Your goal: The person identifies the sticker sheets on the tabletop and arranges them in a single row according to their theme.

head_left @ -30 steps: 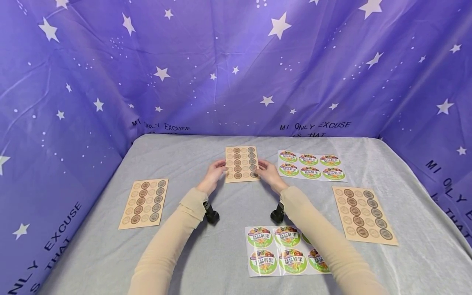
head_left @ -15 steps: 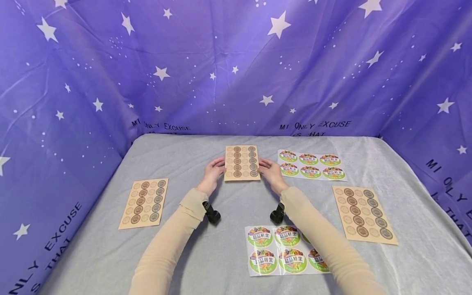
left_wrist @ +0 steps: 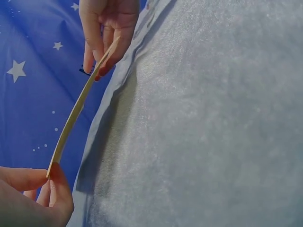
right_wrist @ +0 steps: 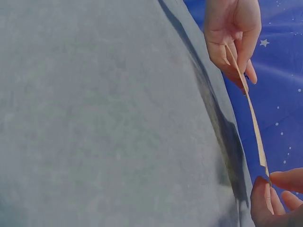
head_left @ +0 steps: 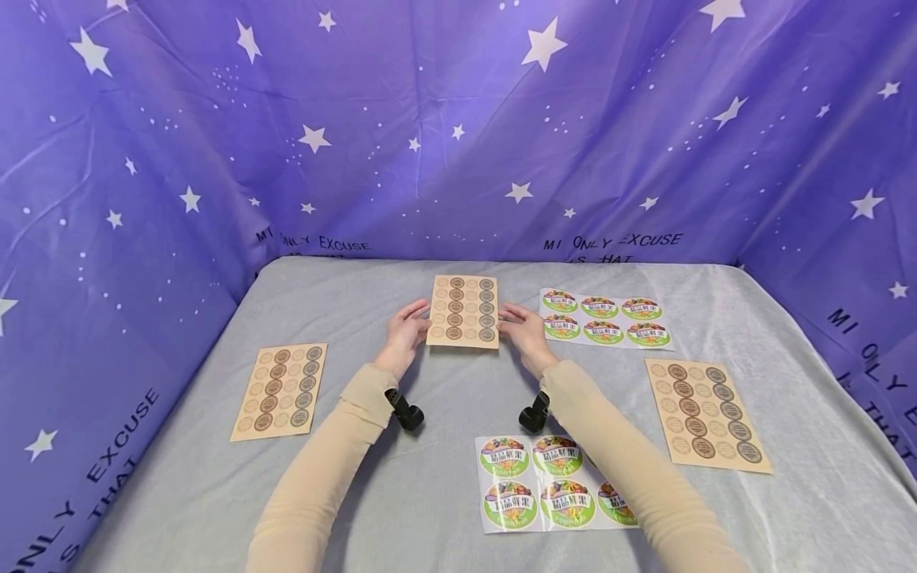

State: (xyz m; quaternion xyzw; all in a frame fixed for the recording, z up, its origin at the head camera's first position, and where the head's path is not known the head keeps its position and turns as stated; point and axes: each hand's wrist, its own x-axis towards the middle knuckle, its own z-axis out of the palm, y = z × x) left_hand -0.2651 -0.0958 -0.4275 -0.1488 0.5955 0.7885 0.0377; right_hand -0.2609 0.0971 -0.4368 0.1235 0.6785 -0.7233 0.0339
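Note:
A tan sheet of round stickers [head_left: 463,312] is held up over the far middle of the table. Its printed face, with pale, brown and grey columns, shows in the head view. My left hand [head_left: 405,334] pinches its left edge between thumb and fingers, while my right hand [head_left: 525,334] does the same at the right edge. Both wrist views catch the sheet [left_wrist: 71,118] nearly edge-on and slightly bowed, its shadow falling on the cloth beneath.
Similar tan sticker sheets lie at the left [head_left: 279,391] and right [head_left: 709,415]. One glossy fruit-label sheet [head_left: 607,320] lies at the back right; another [head_left: 540,485] is at the front, partly under my right forearm. A purple star-patterned curtain [head_left: 458,127] surrounds the grey cloth-covered table [head_left: 401,509].
Both hands have lifted the tan sticker sheet a little and shifted it slightly left. The other sheets lie where they were.

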